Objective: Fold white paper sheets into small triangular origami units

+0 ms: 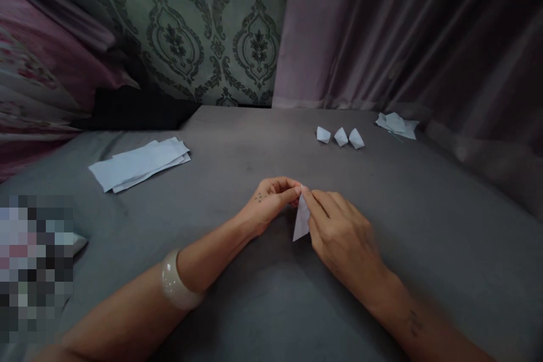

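Observation:
My left hand [271, 198] and my right hand [339, 232] meet over the middle of a grey cloth surface [237, 153]. Both pinch a small folded piece of white paper [301, 220], which stands on edge between them. The fingers of each hand are closed on its upper tip. A pale bangle [176, 283] sits on my left forearm.
A stack of white paper strips [139, 164] lies at the left. Three small folded paper shapes [339, 137] stand in a row at the back right, with more white paper scraps [396, 124] beyond them. Curtains and patterned wallpaper close the back.

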`<act>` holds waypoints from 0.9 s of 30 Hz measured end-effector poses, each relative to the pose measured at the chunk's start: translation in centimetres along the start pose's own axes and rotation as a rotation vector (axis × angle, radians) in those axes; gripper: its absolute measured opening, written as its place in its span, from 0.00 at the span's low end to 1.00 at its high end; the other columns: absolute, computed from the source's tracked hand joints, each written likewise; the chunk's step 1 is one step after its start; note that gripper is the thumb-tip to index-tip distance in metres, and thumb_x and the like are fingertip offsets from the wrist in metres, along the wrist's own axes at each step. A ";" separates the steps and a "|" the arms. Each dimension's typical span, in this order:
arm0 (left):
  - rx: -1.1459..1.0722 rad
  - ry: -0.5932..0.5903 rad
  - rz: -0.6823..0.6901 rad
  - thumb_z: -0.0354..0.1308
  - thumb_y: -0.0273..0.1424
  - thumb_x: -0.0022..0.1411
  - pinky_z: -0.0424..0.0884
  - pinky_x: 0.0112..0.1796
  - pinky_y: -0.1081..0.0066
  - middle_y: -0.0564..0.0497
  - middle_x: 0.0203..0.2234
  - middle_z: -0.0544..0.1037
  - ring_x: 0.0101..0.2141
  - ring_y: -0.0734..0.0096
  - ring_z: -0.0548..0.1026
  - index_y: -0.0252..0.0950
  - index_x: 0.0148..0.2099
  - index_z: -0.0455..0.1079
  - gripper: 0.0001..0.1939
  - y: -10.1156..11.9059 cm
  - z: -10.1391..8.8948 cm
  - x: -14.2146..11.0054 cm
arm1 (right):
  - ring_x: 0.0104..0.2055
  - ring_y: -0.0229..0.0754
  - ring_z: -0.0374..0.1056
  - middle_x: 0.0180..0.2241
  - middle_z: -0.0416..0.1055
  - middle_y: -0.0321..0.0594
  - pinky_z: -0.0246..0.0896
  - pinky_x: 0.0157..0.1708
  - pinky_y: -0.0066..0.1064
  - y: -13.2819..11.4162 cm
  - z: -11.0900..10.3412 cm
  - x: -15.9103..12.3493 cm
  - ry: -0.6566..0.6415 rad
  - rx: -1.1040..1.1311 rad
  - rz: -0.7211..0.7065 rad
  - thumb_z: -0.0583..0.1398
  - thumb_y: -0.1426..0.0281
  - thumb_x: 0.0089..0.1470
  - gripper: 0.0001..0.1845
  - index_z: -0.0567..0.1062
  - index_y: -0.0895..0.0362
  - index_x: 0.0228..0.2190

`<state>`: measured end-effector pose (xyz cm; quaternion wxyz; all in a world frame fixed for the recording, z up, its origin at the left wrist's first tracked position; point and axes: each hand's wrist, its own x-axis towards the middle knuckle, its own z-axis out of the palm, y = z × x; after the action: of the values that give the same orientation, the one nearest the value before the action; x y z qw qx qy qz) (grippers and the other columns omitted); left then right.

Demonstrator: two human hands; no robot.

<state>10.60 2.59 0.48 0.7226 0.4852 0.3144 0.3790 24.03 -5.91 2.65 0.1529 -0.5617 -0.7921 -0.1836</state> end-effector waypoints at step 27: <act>0.005 0.048 0.059 0.65 0.33 0.51 0.62 0.31 0.73 0.54 0.20 0.71 0.25 0.78 0.66 0.32 0.27 0.74 0.08 -0.3 0.7 -0.3 | 0.28 0.38 0.69 0.27 0.76 0.39 0.61 0.32 0.31 1.6 1.3 1.3 -0.165 1.520 0.871 0.63 0.57 0.47 0.16 0.80 0.56 0.31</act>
<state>11.10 1.92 0.44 0.7022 0.4867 0.3181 0.4110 25.11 -3.73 2.31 0.4843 -0.5717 -0.4236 0.5091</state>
